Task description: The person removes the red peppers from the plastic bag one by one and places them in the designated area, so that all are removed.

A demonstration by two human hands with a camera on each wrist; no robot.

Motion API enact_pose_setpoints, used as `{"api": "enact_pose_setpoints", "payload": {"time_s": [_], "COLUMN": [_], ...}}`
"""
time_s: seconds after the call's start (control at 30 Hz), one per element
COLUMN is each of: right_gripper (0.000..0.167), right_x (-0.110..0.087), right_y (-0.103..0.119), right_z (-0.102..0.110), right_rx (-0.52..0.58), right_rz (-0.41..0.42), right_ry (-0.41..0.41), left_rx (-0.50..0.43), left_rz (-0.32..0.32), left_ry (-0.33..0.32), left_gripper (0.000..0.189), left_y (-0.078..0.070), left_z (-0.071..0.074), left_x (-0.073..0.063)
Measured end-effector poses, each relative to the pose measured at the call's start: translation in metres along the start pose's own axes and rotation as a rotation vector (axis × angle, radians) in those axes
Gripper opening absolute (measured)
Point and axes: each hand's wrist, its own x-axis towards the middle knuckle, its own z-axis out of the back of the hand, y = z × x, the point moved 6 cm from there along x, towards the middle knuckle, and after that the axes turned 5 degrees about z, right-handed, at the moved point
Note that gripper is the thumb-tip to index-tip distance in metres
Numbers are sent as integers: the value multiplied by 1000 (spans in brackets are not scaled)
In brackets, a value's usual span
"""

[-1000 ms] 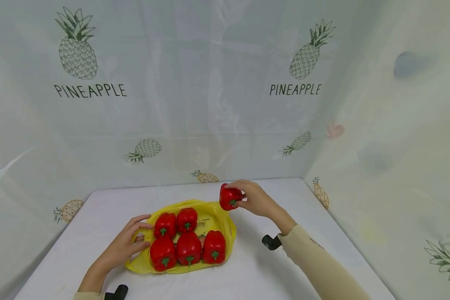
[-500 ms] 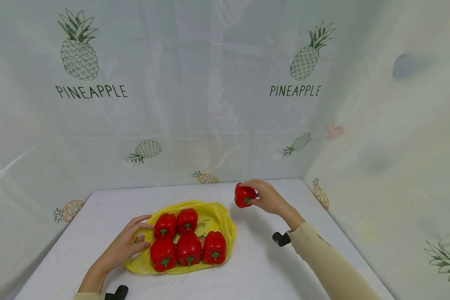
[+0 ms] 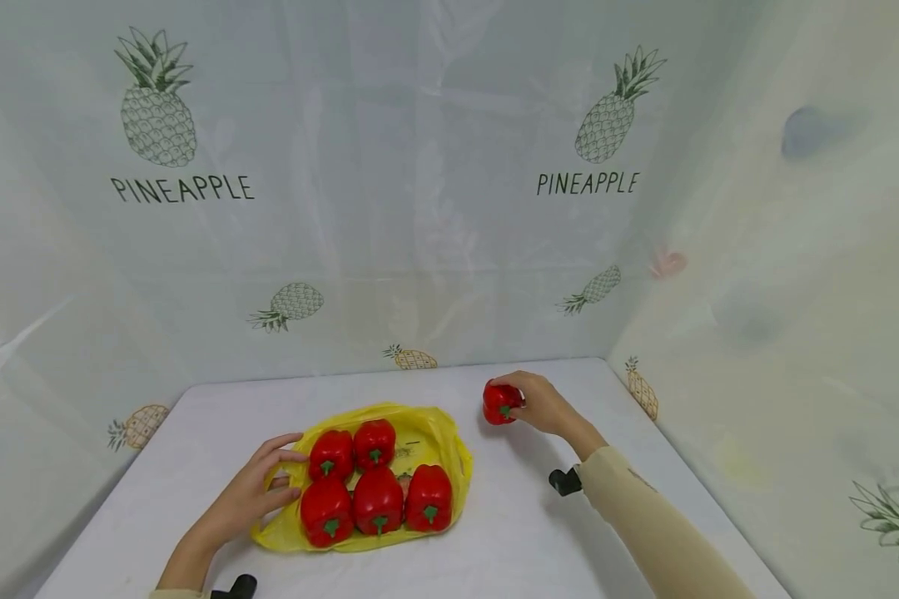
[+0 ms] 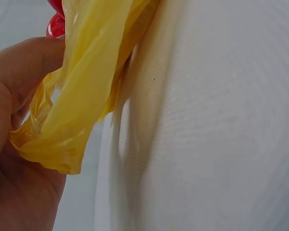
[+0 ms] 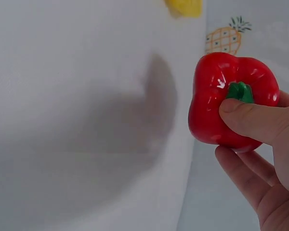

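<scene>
In the head view, a yellow plastic bag [image 3: 459, 456] lies spread on the table with several red bell peppers [image 3: 378, 499] inside, green stems facing me. My left hand [image 3: 243, 492] is at the bag's left edge, fingers bent over the rim; the left wrist view has the yellow plastic [image 4: 86, 91] running between thumb and palm. Right of the bag, my right hand [image 3: 545, 406] holds another red bell pepper [image 3: 498, 403] low over the table. Seen from the right wrist, the thumb presses by its green stem [image 5: 240, 91] and the fingers support it from below.
A white cloth covers the table [image 3: 539, 532]. Behind it hangs a pale curtain [image 3: 434, 208] printed with pineapples, and another curtain closes off the right side. Black wrist mounts [image 3: 565, 481] stick out beside both forearms.
My right hand has carried its bell pepper rightward, away from the bag, then lowered it toward the table. The left hand stays at the bag's edge.
</scene>
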Motion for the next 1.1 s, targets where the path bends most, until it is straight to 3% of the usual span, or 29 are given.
{"api": "enact_pose_setpoints", "payload": {"time_s": [0.27,0.63,1.1], "right_gripper": [59,58,56], "right_x": [-1,2,1], "right_y": [-16,-21,-24], "right_z": [-13,-22,-26], "right_rx": [3,30,39], "right_rz": [-32,-92,-109], "right_ry": [30,69,70], "left_rx": [-6,-9,-15], "left_rz": [24,12,25], "left_ry": [7,4,9], "left_gripper": [35,34,34], "left_y": [4,2,1], "left_z": [0,-1,-1], "left_x": [-1,0,0]}}
